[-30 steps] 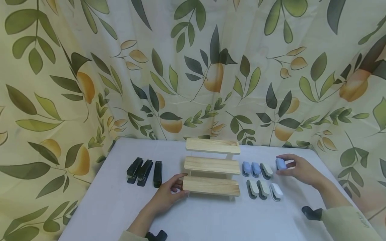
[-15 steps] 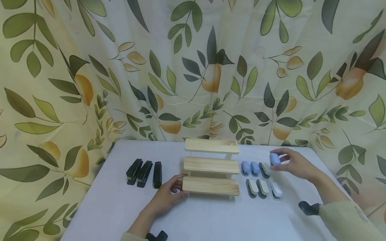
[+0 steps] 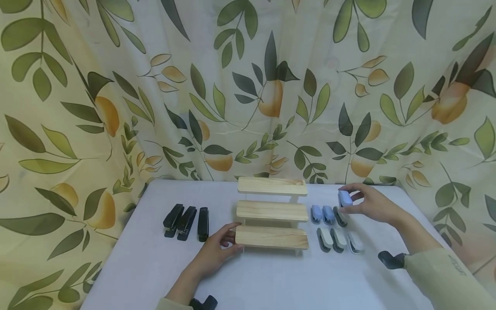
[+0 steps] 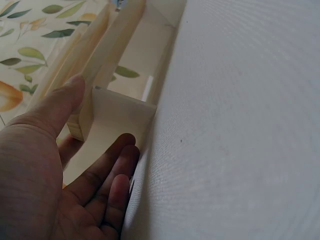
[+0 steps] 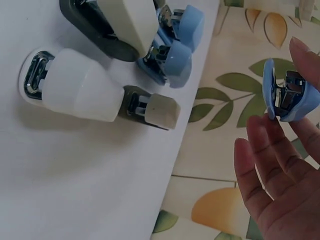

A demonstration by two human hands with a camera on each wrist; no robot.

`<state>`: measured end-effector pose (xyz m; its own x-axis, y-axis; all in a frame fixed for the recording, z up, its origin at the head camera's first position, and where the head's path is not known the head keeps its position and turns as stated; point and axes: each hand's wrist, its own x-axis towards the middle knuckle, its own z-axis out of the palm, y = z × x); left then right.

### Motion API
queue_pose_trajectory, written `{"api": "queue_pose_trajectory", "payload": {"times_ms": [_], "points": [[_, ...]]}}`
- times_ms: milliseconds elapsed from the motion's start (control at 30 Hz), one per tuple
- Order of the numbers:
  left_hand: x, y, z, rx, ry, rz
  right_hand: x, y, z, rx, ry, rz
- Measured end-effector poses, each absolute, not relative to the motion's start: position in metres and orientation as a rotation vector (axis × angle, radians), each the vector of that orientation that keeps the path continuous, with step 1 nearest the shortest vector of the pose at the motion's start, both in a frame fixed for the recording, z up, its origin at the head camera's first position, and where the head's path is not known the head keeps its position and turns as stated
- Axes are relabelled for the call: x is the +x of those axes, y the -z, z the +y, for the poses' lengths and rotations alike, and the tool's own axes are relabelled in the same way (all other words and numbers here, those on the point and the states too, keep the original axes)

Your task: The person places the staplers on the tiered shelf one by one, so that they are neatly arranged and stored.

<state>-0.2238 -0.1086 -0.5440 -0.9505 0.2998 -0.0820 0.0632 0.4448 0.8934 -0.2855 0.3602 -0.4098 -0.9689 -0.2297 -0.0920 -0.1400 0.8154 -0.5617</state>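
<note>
My right hand (image 3: 376,206) pinches a small blue stapler (image 3: 344,198) between thumb and fingers, raised over the right end of the back row of mini staplers. In the right wrist view that blue stapler (image 5: 300,97) shows its metal inside, and the lower fingers (image 5: 257,165) extend below it. My left hand (image 3: 212,252) grips the left end of the lowest board of a three-step wooden display rack (image 3: 271,238). The left wrist view shows the thumb against the wooden board (image 4: 80,120) and the other fingers beside the pale end support (image 4: 122,112).
On the white table (image 3: 248,284), two blue mini staplers (image 3: 328,214) and a pale one (image 3: 341,218) form the back row. Several pale mini staplers (image 3: 339,240) lie in front. Left of the rack are black staplers (image 3: 187,222). A leaf-patterned curtain (image 3: 248,99) hangs behind.
My right hand has moved left with the blue stapler, from beside the back row to over its right end. My left hand has stayed on the rack.
</note>
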Motion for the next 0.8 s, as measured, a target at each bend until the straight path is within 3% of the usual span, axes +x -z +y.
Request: {"api": "queue_pose_trajectory", "payload": {"times_ms": [800], "points": [[-0.224,0.544,-0.109,0.320,-1.509,2.468,-0.288,0.385,0.325,-0.423,0.876,2.844]]}}
